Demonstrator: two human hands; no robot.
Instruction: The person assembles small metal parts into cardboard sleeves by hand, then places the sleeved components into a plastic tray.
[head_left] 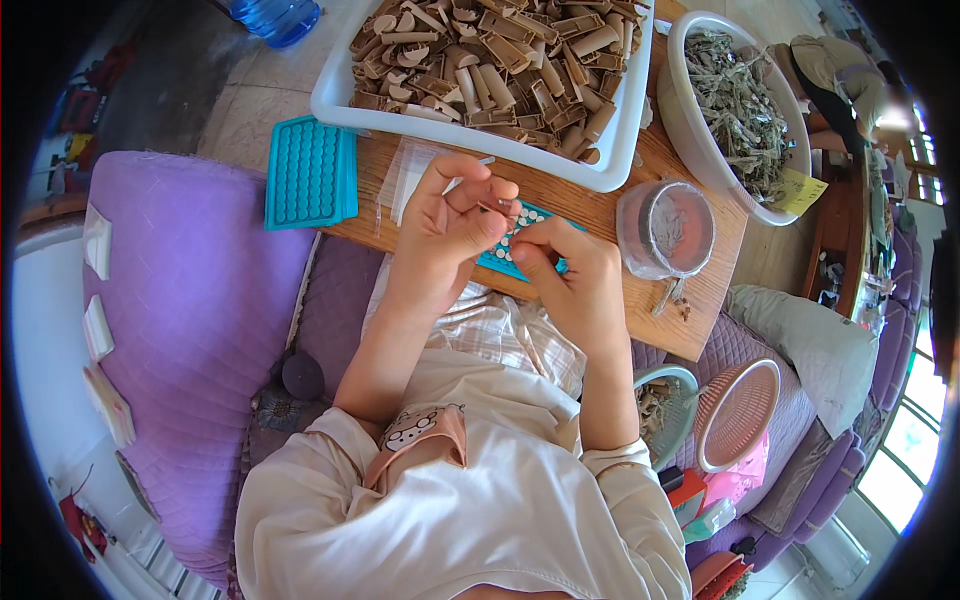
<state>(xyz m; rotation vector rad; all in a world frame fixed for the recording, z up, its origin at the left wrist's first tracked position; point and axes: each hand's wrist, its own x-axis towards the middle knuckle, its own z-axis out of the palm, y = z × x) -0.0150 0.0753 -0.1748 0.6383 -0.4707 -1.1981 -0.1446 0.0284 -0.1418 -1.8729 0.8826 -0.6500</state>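
Note:
Raised over the near edge of the wooden table, my left hand (435, 240) is closed with its fingertips pinched on a small brown piece (497, 206). The piece is partly covered by the fingers, so its exact kind does not show. Close by on the right, my right hand (590, 275) has thumb and forefinger pressed together; whatever is between them is hidden. Below both hands lies a teal tray (495, 264) with small white round parts in it, largely covered by the hands. Left of it are clear flat plastic bags (403, 172).
Beyond my hands stands a large white bin (470, 143) heaped with brown half-tube plastic pieces. Teal trays (308, 175) are stacked at the left. To the right are a bag-lined round container (630, 235) and a white tub (690, 165) of clear-wrapped pieces. Another person (835, 75) bends at far right.

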